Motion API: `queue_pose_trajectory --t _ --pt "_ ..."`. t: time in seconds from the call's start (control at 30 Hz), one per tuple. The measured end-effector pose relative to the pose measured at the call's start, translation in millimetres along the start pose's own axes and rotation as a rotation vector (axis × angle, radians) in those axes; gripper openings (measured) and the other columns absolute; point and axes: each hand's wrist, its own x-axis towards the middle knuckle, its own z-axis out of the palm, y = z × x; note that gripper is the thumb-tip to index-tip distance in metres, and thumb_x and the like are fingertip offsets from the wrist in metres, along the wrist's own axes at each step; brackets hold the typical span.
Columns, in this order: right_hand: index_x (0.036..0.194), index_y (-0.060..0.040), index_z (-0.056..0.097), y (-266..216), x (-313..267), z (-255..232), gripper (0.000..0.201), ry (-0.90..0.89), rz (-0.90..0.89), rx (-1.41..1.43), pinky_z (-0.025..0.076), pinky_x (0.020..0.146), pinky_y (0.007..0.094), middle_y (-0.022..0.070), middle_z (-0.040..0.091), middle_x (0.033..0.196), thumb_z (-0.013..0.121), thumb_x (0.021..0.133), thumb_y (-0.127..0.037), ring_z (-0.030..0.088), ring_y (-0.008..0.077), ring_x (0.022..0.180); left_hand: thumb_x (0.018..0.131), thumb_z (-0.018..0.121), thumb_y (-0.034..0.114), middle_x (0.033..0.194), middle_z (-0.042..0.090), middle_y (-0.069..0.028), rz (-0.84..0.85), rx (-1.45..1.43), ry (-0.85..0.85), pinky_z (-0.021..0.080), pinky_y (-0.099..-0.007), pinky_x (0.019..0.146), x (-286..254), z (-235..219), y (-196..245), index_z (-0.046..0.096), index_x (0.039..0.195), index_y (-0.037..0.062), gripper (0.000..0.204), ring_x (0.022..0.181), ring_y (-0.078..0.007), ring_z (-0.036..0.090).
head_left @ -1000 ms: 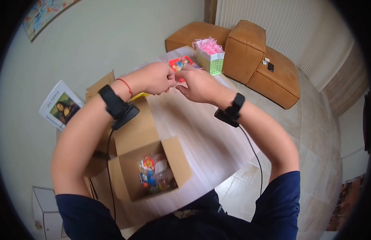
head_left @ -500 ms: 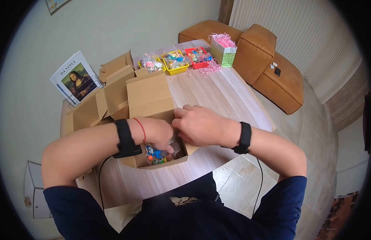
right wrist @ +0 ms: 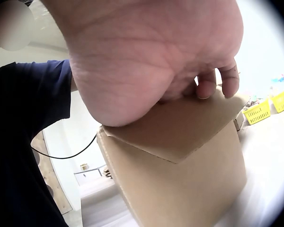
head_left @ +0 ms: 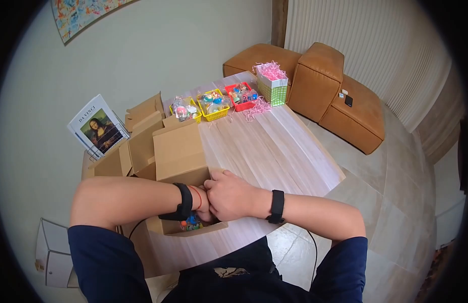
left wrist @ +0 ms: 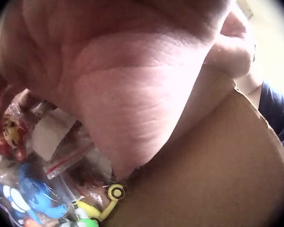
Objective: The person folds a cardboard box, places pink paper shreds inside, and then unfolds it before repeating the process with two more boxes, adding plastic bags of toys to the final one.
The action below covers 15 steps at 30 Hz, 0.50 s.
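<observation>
Inside a cardboard box, my left hand reaches down among bagged toys. The left wrist view shows its palm above a blue figure, a yellow ring-ended piece and clear bags, with fingers extending to the left edge beside a red toy. My right hand is over the box's right side, against the left hand. From the right wrist view, that hand lies above a flap with bent fingers; its thumb and any grip are hidden.
Yellow baskets and a red basket of bagged toys stand at the table's far side, beside pink shreds and a green checked bag. More open boxes and a book are at left.
Both hands have come back from the table's far side to the near box. Since half a second ago the left hand has gone deeper inside, and the head view has shifted.
</observation>
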Motion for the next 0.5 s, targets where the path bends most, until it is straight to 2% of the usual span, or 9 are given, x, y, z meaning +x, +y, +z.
queue_pose_trajectory --t 0.07,0.1,0.23,0.4,0.5 --pt "0.085 -0.0049 0.076 3.4 -1.7 6.2 0.021 0.042 -0.012 0.025 0.05 0.087 0.0412 0.0077 0.07 0.097 0.069 0.08 -0.024 0.059 0.029 0.1 0.094 0.063 0.028 0.148 0.06 -0.0106 0.298 0.252 -0.14 0.04 -0.0365 0.117 -134.8 -122.2 9.1 0.066 0.139 0.0252 0.045 0.139 -0.0201 0.052" --pt "0.085 -0.0048 0.076 5.6 -1.7 9.3 0.021 0.064 -0.018 0.037 0.05 0.086 0.0412 0.0079 0.07 0.097 0.069 0.08 -0.024 0.058 0.0291 0.1 0.093 0.064 0.028 0.146 0.061 -0.0107 0.377 0.258 -0.182 0.041 -0.0369 0.116 -144.6 -133.1 9.0 0.067 0.137 0.0246 0.044 0.137 -0.0207 0.053" --pt "0.081 -0.0044 0.075 8.5 -2.1 15.9 0.021 0.14 -0.045 0.077 0.05 0.085 0.0414 0.0084 0.069 0.094 0.067 0.081 -0.024 0.058 0.0293 0.099 0.089 0.067 0.026 0.139 0.065 -0.0112 0.574 0.237 -0.199 0.044 -0.0383 0.112 -98.8 -95.5 -4.7 0.07 0.132 0.0224 0.043 0.131 -0.0233 0.056" --pt "0.077 -0.0038 0.074 8.3 -2.6 16.7 0.024 0.168 -0.032 0.074 0.05 0.085 0.0419 0.0084 0.068 0.093 0.066 0.083 -0.025 0.058 0.0294 0.099 0.084 0.072 0.024 0.129 0.07 -0.0119 0.717 0.196 -0.163 0.047 -0.0402 0.106 -54.5 -52.6 -24.4 0.074 0.125 0.0196 0.042 0.124 -0.0265 0.061" --pt "0.08 -0.0046 0.074 7.2 -3.3 13.2 0.023 0.123 -0.023 0.059 0.05 0.085 0.0421 0.0082 0.067 0.094 0.065 0.083 -0.026 0.058 0.0295 0.098 0.079 0.075 0.023 0.121 0.074 -0.0119 0.743 0.201 -0.196 0.05 -0.0415 0.101 -48.2 -54.7 -30.2 0.078 0.119 0.0172 0.04 0.118 -0.0287 0.064"
